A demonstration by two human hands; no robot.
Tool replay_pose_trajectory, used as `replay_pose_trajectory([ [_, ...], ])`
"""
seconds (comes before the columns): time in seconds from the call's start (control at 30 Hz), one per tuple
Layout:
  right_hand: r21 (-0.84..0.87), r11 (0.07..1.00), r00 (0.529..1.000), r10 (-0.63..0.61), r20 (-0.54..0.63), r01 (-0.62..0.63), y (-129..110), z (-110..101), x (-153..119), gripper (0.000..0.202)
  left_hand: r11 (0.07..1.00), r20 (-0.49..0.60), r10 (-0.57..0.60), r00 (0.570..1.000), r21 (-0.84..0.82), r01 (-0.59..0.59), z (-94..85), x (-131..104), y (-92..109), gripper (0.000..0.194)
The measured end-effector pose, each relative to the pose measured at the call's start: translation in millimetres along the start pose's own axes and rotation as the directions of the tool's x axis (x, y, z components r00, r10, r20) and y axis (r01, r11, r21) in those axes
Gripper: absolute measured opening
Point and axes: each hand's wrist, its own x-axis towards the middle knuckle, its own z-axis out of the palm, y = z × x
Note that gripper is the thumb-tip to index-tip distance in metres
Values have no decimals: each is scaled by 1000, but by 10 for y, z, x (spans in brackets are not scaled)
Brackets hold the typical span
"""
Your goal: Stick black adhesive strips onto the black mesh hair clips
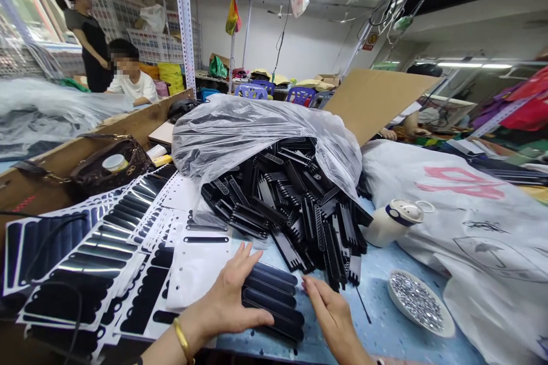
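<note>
Several long black rounded pieces lie side by side in a row on the blue table. My left hand rests at their left end, fingers and thumb spread apart, the thumb lying over the nearer pieces. At their right end is my right hand, its fingers curled and pressed together; whatever they may pinch is hidden. Beside my left hand lies a white backing sheet with a few black strips on it. Behind both hands, a heap of black comb-like plastic parts spills out of a clear plastic bag.
Sheets of glossy black strips overlap on the left, near a brown handbag. To the right stand a cream cup, a bowl of small shiny pieces and a large white sack. Two people are at the back left.
</note>
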Motion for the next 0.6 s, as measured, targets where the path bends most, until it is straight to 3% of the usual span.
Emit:
replay_pose_trajectory([
  [0.17, 90, 996, 983, 45, -179, -29, -27, 402, -40, 63, 1000, -190, 17, 982, 17, -14, 462, -7, -57, 58],
  [0.27, 110, 993, 968, 78, -237, -53, -78, 552, -31, 69, 998, -263, 64, 963, 38, -56, 573, -5, -118, 47],
  [0.37, 142, 985, 967, 125, -224, -94, -82, 522, -25, 69, 999, -247, 3, 969, -36, -12, 428, -14, -145, 48],
  [0.47, 190, 972, 971, 172, -168, -139, -47, 390, -25, 68, 984, -112, -115, 987, -152, 98, 124, -14, -154, 59],
  [0.6, 185, 974, 987, 145, -75, -129, -51, 259, -48, 58, 975, 158, -95, 983, -183, 124, -183, 10, -196, 116],
])
